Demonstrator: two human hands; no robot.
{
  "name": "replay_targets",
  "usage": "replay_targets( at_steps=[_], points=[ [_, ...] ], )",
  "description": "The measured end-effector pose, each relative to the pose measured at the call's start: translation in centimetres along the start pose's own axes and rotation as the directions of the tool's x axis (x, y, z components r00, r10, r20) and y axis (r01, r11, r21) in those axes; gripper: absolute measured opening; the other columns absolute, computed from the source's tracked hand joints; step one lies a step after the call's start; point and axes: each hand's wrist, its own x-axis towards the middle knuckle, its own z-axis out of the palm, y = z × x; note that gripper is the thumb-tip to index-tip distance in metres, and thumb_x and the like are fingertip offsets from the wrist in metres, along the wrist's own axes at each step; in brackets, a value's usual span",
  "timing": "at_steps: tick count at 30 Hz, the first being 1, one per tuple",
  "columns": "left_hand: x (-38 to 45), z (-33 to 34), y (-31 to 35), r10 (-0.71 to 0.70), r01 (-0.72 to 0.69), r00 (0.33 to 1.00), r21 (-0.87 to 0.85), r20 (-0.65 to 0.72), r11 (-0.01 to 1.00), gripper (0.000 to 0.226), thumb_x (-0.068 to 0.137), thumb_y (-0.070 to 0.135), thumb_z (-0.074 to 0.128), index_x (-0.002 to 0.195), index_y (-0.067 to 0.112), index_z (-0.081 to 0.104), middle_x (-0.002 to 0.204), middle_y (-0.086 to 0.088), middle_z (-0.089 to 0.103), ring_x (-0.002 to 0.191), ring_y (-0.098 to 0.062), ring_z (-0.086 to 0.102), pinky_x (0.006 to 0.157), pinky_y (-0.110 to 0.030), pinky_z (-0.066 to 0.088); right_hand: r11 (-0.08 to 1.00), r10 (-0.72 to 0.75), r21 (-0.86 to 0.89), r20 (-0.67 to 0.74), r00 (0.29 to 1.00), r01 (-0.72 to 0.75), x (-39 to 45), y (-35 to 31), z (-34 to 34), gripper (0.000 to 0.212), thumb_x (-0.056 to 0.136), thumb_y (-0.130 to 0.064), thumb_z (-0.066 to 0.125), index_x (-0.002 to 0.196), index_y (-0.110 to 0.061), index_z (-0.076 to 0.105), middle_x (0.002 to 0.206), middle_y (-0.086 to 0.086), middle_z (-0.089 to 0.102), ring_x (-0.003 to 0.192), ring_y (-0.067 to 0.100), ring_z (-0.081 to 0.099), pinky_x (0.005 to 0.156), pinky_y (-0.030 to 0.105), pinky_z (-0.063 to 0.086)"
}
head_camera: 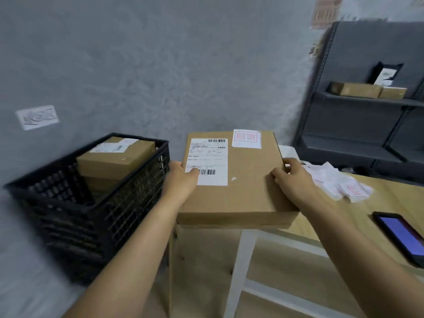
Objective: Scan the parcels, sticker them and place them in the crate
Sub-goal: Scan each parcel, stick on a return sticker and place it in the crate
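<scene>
A person's two bare arms reach in from the bottom of the frame and hold a flat cardboard parcel (238,182) at the centre. The left hand (181,180) grips the parcel's left edge, thumb lying flat on top over the lower corner of a white shipping label (207,161); its other fingers are hidden under the box. The right hand (291,180) grips the right edge, thumb on top and fingers curled round the side. A white sticker (246,138) with a red square mark sits at the parcel's upper right corner, beside the label.

The parcel is level, at the left end of a light wooden table (390,203) that fills the lower right; whether it rests on the table cannot be told. Just left of it, at mid-left of the frame, stands a black slatted crate (128,203) with stacked brown boxes (114,159) inside. On the table to the right lie loose white stickers (337,182), and a dark handheld scanner (401,237) with a lit blue screen lies at the right edge. At upper right, a grey shelf (367,99) carries more packages.
</scene>
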Motion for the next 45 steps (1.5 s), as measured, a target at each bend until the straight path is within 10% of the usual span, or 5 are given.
replay_targets(
  at_steps=[14, 19, 29, 36, 45],
  points=[
    [18.7, -22.4, -9.7, 0.06, -0.056, 0.998, 0.101, -0.033, 0.993, 0.03, 0.086, 0.033, 0.057, 0.114, 0.023, 0.052, 0.125, -0.002, 0.055, 0.088, -0.014, 0.059, 0.059, -0.026, 0.04, 0.997, -0.014, 0.081, 0.075, 0.997, 0.008, 4.9, -15.8, 26.7, 0.039, 0.093, -0.028, 0.05, 0.13, -0.014, 0.05, 0.12, 0.01, 0.06, 0.098, 0.024, 0.053, 0.079, 0.031, 0.037],
    [25.2, -27.4, -11.6, 0.105, -0.105, 0.994, 0.114, 0.011, 0.988, 0.024, 0.087, 0.021, 0.058, 0.112, 0.02, 0.056, 0.108, 0.006, 0.062, 0.073, 0.0, 0.053, 0.055, -0.019, 0.038, 0.993, 0.043, 0.103, 0.096, 0.994, -0.053, 6.4, -19.5, 33.5, 0.045, 0.093, -0.028, 0.05, 0.135, -0.014, 0.046, 0.123, 0.01, 0.058, 0.108, 0.03, 0.055, 0.088, 0.038, 0.043],
    [35.3, -29.5, -15.0, 0.042, -0.036, 0.998, 0.153, -0.039, 0.988, 0.044, 0.088, 0.017, 0.057, 0.131, 0.016, 0.048, 0.13, -0.002, 0.059, 0.093, -0.013, 0.052, 0.07, -0.025, 0.038, 0.996, 0.023, 0.08, 0.157, 0.987, -0.036, 11.7, -23.3, 41.8, 0.043, 0.092, -0.027, 0.052, 0.13, -0.009, 0.043, 0.108, 0.005, 0.05, 0.091, 0.023, 0.051, 0.074, 0.036, 0.043],
    [41.6, -29.3, -16.7, 0.006, 0.008, 0.998, 0.244, -0.056, 0.97, 0.049, 0.089, 0.015, 0.055, 0.137, 0.013, 0.043, 0.135, -0.005, 0.056, 0.111, -0.021, 0.055, 0.074, -0.023, 0.035, 0.994, 0.076, 0.049, 0.279, 0.957, -0.093, 16.9, -23.8, 47.1, 0.046, 0.092, -0.032, 0.052, 0.131, -0.009, 0.041, 0.128, 0.014, 0.048, 0.111, 0.031, 0.052, 0.098, 0.048, 0.045],
    [47.0, -27.9, -19.2, -0.017, 0.025, 0.999, 0.31, -0.028, 0.95, 0.04, 0.087, 0.019, 0.056, 0.127, 0.021, 0.051, 0.126, -0.001, 0.061, 0.088, -0.013, 0.051, 0.064, -0.025, 0.036, 0.993, 0.11, 0.01, 0.357, 0.927, -0.122, 21.1, -22.4, 50.7, 0.056, 0.093, -0.036, 0.052, 0.138, -0.008, 0.033, 0.133, 0.015, 0.044, 0.108, 0.029, 0.052, 0.083, 0.036, 0.044]
  ],
)
